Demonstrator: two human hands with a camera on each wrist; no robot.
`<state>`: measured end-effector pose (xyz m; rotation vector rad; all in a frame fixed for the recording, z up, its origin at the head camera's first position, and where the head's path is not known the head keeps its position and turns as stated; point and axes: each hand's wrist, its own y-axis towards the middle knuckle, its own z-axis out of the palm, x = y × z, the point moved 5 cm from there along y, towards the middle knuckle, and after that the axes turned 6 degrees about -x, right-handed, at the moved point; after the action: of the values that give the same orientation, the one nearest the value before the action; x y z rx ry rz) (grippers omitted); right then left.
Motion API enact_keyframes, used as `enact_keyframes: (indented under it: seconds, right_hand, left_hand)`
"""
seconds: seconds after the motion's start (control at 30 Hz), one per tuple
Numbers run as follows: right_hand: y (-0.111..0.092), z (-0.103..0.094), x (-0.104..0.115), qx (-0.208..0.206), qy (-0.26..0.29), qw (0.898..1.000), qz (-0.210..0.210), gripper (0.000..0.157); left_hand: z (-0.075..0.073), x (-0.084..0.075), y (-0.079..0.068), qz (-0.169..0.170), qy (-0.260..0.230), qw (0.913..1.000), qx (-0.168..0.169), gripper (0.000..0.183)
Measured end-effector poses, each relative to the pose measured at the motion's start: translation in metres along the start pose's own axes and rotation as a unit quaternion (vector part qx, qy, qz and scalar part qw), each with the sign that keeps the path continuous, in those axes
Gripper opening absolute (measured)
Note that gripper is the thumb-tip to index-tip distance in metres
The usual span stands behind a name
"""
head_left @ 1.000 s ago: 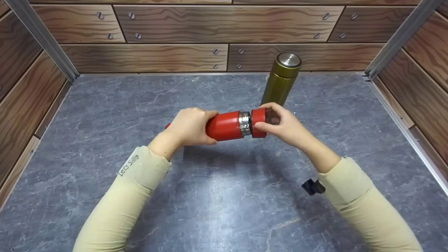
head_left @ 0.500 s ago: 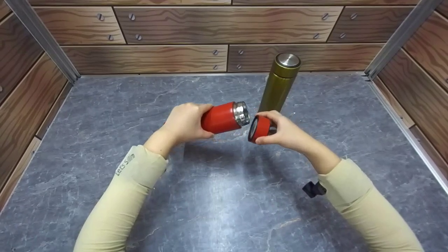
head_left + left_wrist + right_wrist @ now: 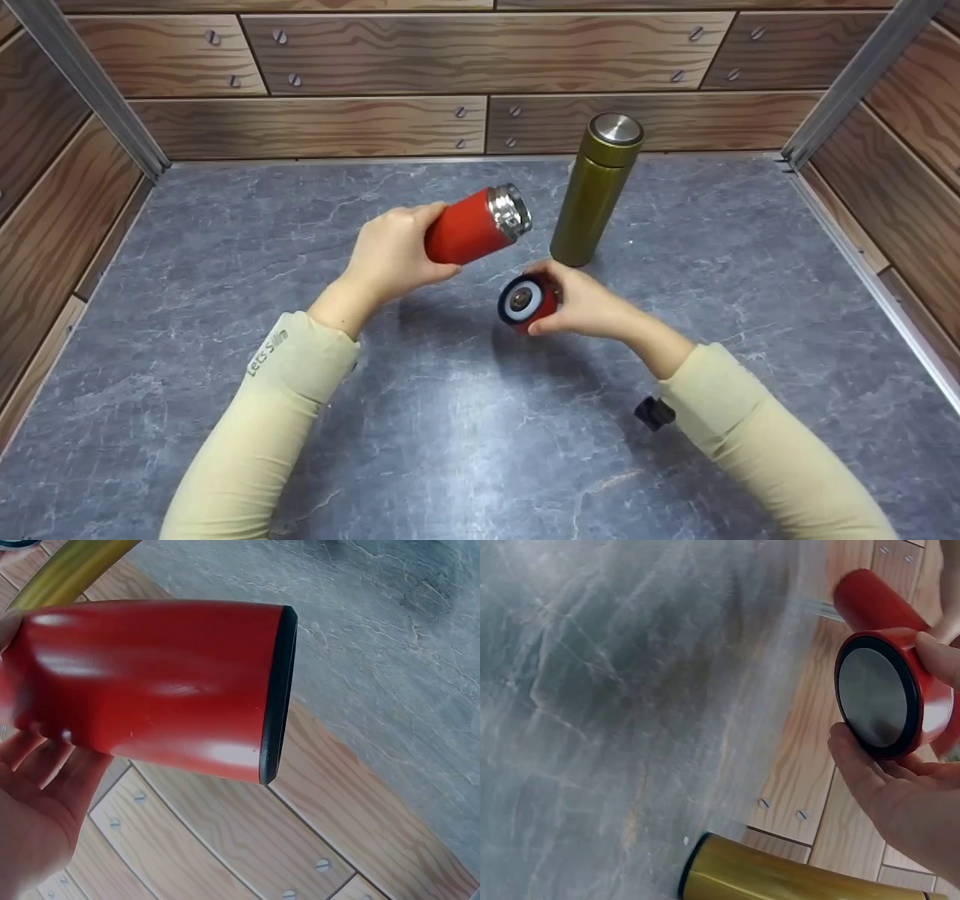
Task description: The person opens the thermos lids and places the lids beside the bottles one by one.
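Note:
My left hand [image 3: 394, 251] grips a red thermos bottle [image 3: 466, 229] round its body. The bottle is tilted, its bare steel neck and open mouth pointing up to the right; its dark base [image 3: 278, 694] shows in the left wrist view. Lower and to the right, my right hand [image 3: 581, 300] holds the red bottle cap [image 3: 525, 301] between thumb and fingers. The cap's pale inner seal faces the head camera. In the right wrist view the cap's flat silver top [image 3: 873, 697] with a dark rim shows. Bottle and cap are apart.
A tall olive-gold thermos [image 3: 596, 191] with a silver-topped lid stands upright on the grey marbled table [image 3: 450, 450], just behind my right hand. Wood-patterned walls [image 3: 360, 124] close off the back and both sides.
The cap has come off the bottle neck and moved down and left, its inside turning toward the head camera. My left hand has raised the bottle and tilted its mouth upward.

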<state>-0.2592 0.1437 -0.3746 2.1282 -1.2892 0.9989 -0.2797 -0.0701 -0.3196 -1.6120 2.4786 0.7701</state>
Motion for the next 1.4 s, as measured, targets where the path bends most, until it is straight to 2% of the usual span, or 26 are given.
enact_keyframes:
  seconds: [0.33,0.87,1.27,1.4]
  right_hand:
    - [0.010,0.023,-0.007,0.002,-0.051,0.999,-0.007,0.063]
    - [0.019,0.045,-0.016,0.021,-0.109,0.993,0.027,0.061]
    - [0.021,0.050,-0.020,0.012,-0.187,0.980,0.061,0.069]
    - [0.020,0.051,-0.020,0.019,-0.206,0.976,0.068,0.077]
  left_hand:
    - [-0.002,0.002,0.001,-0.027,-0.010,0.9994,-0.021,0.067]
    - [-0.004,0.004,0.001,-0.040,-0.034,0.9971,-0.055,0.069]
    - [-0.004,0.005,0.002,-0.039,-0.039,0.9961,-0.069,0.066]
    - [-0.002,0.008,0.003,-0.048,-0.045,0.9952,-0.073,0.064]
